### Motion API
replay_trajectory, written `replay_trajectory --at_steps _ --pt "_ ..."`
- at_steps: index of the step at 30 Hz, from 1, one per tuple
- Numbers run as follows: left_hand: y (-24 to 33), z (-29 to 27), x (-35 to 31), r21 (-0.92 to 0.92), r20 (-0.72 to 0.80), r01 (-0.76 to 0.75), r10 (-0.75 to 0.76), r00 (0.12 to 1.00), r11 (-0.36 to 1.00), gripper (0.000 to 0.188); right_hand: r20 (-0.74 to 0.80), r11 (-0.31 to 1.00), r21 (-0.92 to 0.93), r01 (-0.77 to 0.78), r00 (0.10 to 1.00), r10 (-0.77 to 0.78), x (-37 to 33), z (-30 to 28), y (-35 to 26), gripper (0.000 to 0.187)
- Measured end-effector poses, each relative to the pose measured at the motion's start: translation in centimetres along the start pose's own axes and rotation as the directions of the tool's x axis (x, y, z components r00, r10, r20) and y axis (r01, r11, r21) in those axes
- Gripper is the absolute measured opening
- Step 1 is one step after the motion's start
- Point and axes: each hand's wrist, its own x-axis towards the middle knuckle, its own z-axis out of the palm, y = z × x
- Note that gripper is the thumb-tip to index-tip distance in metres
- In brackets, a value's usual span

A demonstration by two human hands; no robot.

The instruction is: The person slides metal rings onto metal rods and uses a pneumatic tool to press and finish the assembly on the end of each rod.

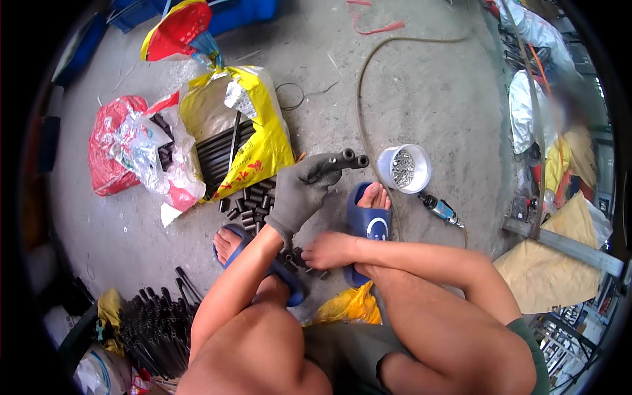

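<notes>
My left hand [299,197], in a grey glove, is closed around two black tubes [354,160] whose hollow ends point right. Lower down, between my feet, my bare right hand [327,251] has its fingers curled and pinching at a short black sleeve [297,253]; the fingertips partly hide it. More loose sleeves [320,272] lie just under that hand. A pile of short black sleeves [253,204] spreads on the floor left of my gloved hand. Behind it, a yellow bag [266,125] lies with its mouth open, holding long black rods [224,153].
A white tub [424,172] of small metal parts stands beyond my right slipper [370,227]. Next to it lies a blue air tool [441,209]; a hose [359,92] curves across the floor. A red bag [115,155] sits left, many black rods [155,329] lower left, and a metal bar [573,247] right.
</notes>
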Motion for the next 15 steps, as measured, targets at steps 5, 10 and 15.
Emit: replay_trajectory --at_steps 5,10,15 --pt "0.4 -0.2 -0.2 -0.040 0.002 -0.028 0.028 1.000 0.999 0.032 -0.016 0.975 0.105 -0.196 0.980 0.198 -0.2 -3.4 -0.2 0.009" --pt "-0.4 0.0 -0.6 -0.159 0.047 0.013 -0.006 0.999 0.987 0.034 -0.398 0.845 0.277 -0.457 0.746 0.534 -1.7 -20.1 -1.7 0.009" --pt "0.3 -0.3 -0.6 -0.054 0.118 -0.038 0.044 0.992 0.998 0.035 -0.514 0.767 0.167 -0.619 0.609 0.604 -2.1 -26.5 1.3 0.010"
